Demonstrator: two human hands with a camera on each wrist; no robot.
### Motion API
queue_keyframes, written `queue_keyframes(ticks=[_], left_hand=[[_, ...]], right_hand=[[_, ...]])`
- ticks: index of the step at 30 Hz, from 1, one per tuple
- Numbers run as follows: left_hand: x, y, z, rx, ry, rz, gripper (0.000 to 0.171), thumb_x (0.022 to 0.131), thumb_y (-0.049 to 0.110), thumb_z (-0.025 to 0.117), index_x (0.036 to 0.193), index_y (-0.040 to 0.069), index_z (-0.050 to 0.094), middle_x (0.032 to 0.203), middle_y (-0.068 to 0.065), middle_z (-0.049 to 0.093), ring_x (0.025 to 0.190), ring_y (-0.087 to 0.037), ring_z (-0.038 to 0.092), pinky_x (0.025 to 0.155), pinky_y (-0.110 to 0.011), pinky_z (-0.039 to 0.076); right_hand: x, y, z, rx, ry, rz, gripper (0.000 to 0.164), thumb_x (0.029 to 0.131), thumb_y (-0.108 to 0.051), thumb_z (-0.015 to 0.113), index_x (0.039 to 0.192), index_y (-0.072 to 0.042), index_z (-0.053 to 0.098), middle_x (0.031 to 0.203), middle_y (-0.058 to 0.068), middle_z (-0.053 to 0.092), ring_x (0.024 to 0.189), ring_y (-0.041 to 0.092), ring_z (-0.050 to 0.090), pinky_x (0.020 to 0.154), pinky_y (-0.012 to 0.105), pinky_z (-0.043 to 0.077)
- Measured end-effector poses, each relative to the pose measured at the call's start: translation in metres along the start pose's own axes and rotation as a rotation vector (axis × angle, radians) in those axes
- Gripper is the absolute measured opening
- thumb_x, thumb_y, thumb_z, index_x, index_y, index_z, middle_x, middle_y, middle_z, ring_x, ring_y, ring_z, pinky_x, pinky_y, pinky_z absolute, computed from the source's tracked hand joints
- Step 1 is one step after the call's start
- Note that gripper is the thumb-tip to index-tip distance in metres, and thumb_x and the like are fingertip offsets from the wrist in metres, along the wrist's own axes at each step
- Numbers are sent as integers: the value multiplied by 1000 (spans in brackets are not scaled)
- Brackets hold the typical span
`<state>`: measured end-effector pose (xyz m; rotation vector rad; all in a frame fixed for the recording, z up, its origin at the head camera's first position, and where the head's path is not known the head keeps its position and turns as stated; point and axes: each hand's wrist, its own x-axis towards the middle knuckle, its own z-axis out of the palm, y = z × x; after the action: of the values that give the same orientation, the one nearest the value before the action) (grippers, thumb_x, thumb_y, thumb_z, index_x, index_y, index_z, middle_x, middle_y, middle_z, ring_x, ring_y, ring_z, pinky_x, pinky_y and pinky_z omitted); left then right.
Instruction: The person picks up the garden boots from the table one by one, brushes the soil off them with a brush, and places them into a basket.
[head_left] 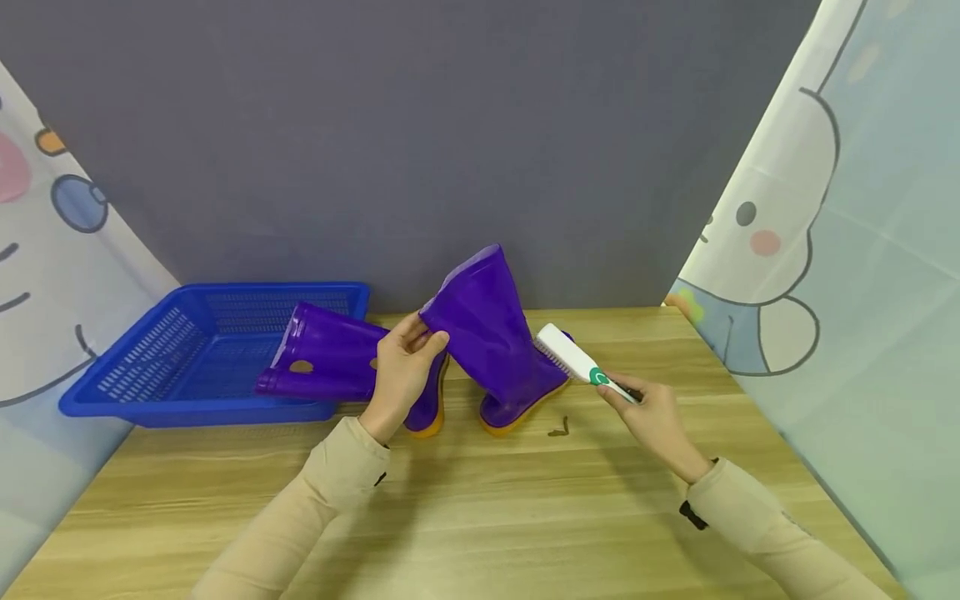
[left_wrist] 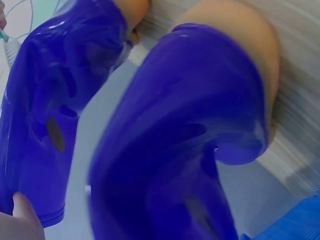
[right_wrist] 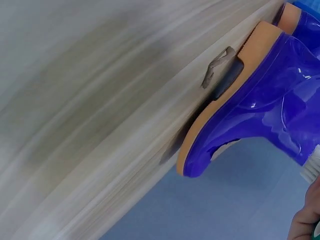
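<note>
A purple rain boot [head_left: 487,333] with an orange sole stands tilted on the table, its heel down. My left hand [head_left: 401,367] pinches its top rim between thumb and fingers. In my right hand [head_left: 656,417] is the handle of a white brush [head_left: 567,352], its bristles at the boot's ankle; the head view does not settle whether they touch. A brown patch [left_wrist: 55,134] marks the held boot's shaft in the left wrist view. The second purple boot [head_left: 337,354] leans over the basket's edge, with a brown spot [head_left: 302,367] on its shaft, partly behind my left hand.
A blue plastic basket [head_left: 225,412] sits at the left rear of the wooden table [head_left: 525,517]. One small brown scrap [head_left: 559,428] lies in front of the held boot. A grey wall [head_left: 480,150] rises behind, with printed curtains [head_left: 862,317] at both sides.
</note>
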<state>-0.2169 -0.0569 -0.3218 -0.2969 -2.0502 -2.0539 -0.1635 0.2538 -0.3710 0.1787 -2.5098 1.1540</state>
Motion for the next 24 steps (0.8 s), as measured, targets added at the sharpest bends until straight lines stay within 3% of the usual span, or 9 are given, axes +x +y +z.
queue_keyframes(ticks=[4,8,11,14,19,24], left_hand=[[-5,9,4,-31,4,-8,44,85,5,63,127,1,50,120,-16,57,106,-24,57,80,-13,49],[-11,16,12,-85,22,-13,51,83,5,65,130,5,45,124,-10,51,111,-22,53,88,-21,48],[-13,17,23,-134,63,-11,57,79,6,70,130,6,43,123,-7,50,110,-19,53,93,-28,47],[-10,17,36,-133,135,-12,53,77,8,73,125,4,50,117,-9,55,103,-18,57,88,-26,49],[9,27,52,-93,178,-13,36,81,10,70,115,3,62,107,-14,65,90,-16,63,79,-23,53],[44,47,65,-19,155,-37,31,83,12,67,114,7,64,106,-11,67,89,-15,64,81,-29,54]], right_hand=[[-2,5,-8,9,-6,3,29,83,-11,67,107,6,65,99,22,67,50,-2,45,42,18,41],[-6,9,-17,4,-3,16,29,84,-12,66,107,7,64,99,24,66,53,-1,50,45,17,43],[-8,12,-21,-7,16,23,29,84,-13,66,106,7,65,100,25,66,67,-3,58,54,15,49],[-11,13,-23,-6,28,30,29,84,-13,67,105,6,65,100,24,66,69,-4,58,54,15,49],[-14,14,-28,5,49,42,31,84,-15,67,106,6,65,97,24,67,64,-3,56,48,17,47],[-13,17,-36,-7,99,73,32,85,-20,67,107,3,66,96,22,68,63,-6,55,47,17,45]])
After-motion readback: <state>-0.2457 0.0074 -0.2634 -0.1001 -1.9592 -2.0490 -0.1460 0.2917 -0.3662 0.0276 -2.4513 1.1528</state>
